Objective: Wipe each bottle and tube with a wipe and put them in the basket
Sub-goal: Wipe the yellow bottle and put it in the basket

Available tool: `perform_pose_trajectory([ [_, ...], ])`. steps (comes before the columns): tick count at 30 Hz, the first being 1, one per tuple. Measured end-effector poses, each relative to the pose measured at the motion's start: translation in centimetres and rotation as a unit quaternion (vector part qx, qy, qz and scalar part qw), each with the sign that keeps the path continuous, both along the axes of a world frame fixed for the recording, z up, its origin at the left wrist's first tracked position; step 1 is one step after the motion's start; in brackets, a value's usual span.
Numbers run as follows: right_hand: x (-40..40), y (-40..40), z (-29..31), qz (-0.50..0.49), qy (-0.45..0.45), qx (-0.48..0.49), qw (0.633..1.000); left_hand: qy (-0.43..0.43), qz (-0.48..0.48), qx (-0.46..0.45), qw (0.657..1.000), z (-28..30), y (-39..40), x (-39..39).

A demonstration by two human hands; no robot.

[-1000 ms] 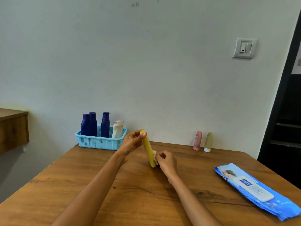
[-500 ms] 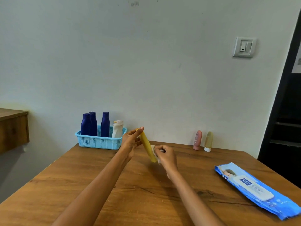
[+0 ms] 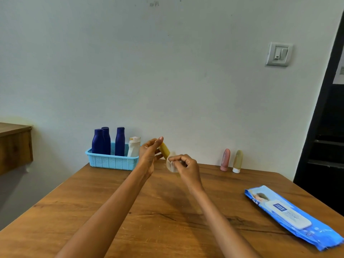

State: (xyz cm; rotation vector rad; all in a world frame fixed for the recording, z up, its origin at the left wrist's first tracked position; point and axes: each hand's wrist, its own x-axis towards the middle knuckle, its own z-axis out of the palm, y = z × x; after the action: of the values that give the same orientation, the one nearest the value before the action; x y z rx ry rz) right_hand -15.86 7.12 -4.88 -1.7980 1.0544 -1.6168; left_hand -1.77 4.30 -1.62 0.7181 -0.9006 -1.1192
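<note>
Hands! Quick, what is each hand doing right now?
Left hand: holds the yellow tube by its top end.
Right hand: pinches a white wipe against the tube.

Mustard-yellow tube, white wipe. Light-blue perforated basket holds three navy bottles and one white bottle. Pink tube, olive tube, blue wipes pack, brown wood-grain table.

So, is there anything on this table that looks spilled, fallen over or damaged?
Nothing stands out. The bottles stand upright in the basket, the pink tube and beige tube stand on their caps by the wall, and the wipes pack lies flat. No spill shows on the table.
</note>
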Motion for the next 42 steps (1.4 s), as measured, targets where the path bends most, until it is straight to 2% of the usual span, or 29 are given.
perform_pose_trajectory([
  [2,-0.2,-0.2,-1.0,-0.011,0.039,0.013,0.999,-0.001,0.014,-0.001,1.0,-0.1,0.0,0.4],
  [6,-0.8,-0.6,-2.1,-0.054,0.048,0.024,0.997,-0.009,0.021,0.014,1.0,-0.7,-0.3,0.5],
  [9,-0.6,-0.6,-1.7,-0.075,0.065,-0.002,0.995,-0.046,-0.012,0.019,0.999,-0.8,-0.2,0.2],
  [13,-0.1,-0.4,-0.2,-0.093,-0.018,-0.04,0.995,-0.153,-0.085,-0.014,0.985,-0.9,0.5,-1.2],
  [16,-0.2,-0.1,0.1,-0.076,-0.048,-0.035,0.995,-0.139,-0.107,-0.039,0.984,-0.5,0.9,-1.4],
  [20,-1.1,-0.6,-0.9,-0.068,-0.027,0.048,0.996,-0.103,-0.116,-0.072,0.985,-0.1,0.9,-0.3],
  [25,-2.3,-0.8,-1.9,-0.046,-0.044,0.229,0.971,-0.098,-0.114,-0.087,0.985,0.1,0.8,0.3],
  [28,-2.4,-0.6,-1.5,0.004,-0.147,0.309,0.94,-0.103,-0.102,-0.092,0.985,0.3,1.0,0.0],
  [31,-2.2,-0.5,-0.9,0.053,-0.291,0.369,0.881,-0.142,-0.069,-0.107,0.982,0.4,1.3,-0.6],
  [33,-2.2,-0.6,-0.9,0.06,-0.339,0.402,0.848,-0.152,-0.054,-0.117,0.98,0.3,1.5,-1.0],
  [35,-2.5,-0.5,-0.9,0.068,-0.355,0.421,0.832,-0.155,-0.042,-0.123,0.979,0.2,1.5,-1.1],
  [38,-2.9,-0.3,-0.9,0.065,-0.345,0.438,0.828,-0.17,-0.016,-0.131,0.977,0.2,1.5,-1.2],
  [42,-2.9,-0.3,-1.2,0.049,-0.295,0.438,0.848,-0.175,0.016,-0.12,0.977,0.2,1.6,-1.3],
])
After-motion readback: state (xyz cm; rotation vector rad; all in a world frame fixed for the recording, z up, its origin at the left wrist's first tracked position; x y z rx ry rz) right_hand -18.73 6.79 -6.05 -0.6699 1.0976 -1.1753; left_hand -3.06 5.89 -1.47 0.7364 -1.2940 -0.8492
